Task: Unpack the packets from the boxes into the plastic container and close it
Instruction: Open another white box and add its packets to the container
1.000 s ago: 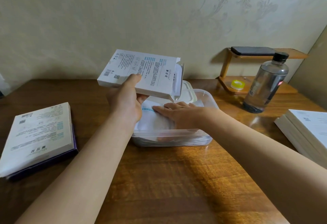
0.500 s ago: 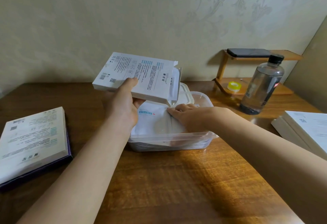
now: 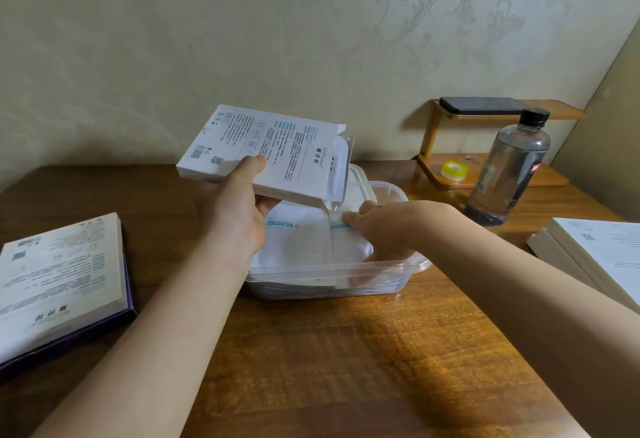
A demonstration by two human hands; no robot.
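Tabletop [image 3: 346, 368] of brown wood stretched bare on the wrist side of both hands, the widest free room on show. Outward of the left knuckles, well apart, a closed box [image 3: 59, 275] lay flat. Outward of the right forearm sat a stack of boxes [image 3: 595, 250], cut by the frame edge.

Under both sets of fingers stood the clear plastic container [image 3: 346, 271], open, its long axis running from the left hand toward the right. Its lid [image 3: 358, 178] lay just beyond the fingertips, against the far rim.

Above the container's far left corner the left hand [image 3: 235, 216] held the held box [image 3: 270, 150], thumb across the printed face and fingers curled beneath. The box's long axis ran from that thumb toward the right hand. Its opened flap end dipped down at the right fingertips, almost touching them.

White packets [image 3: 298, 240] lay flat inside the container, between the two hands, filling most of it (teal labels toward the far rim).

The right hand [image 3: 384, 226] reached in over the right rim, fingers bunched and curled, tips gripping the far edge of one packet [image 3: 349, 243]. Its thumb was hidden.

Beyond the right knuckles stood a bottle [image 3: 505, 167] and a small wooden shelf [image 3: 491, 174].
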